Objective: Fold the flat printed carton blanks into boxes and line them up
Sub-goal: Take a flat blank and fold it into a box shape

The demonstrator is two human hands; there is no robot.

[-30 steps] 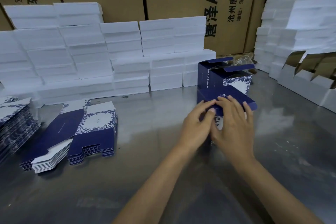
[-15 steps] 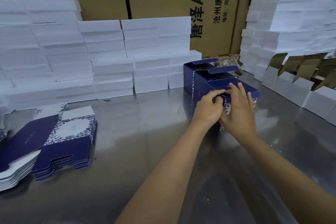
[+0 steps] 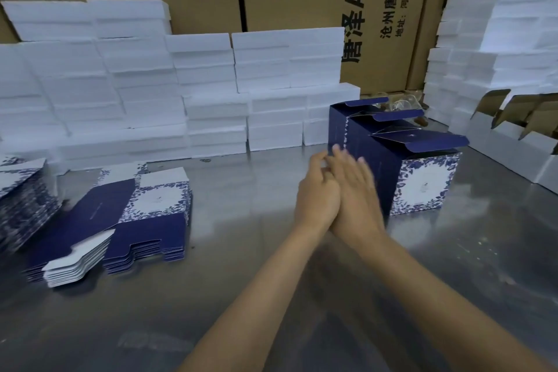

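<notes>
Three folded blue printed cartons (image 3: 422, 172) stand in a row toward the steel desk's (image 3: 256, 266) far right. A stack of flat printed blanks (image 3: 120, 220) lies at the left. White foam boxes (image 3: 181, 84) line the far edge.

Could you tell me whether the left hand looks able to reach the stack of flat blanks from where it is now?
Probably yes: the left hand holds nothing, and only bare table separates it from the stack of flat blanks.
</notes>
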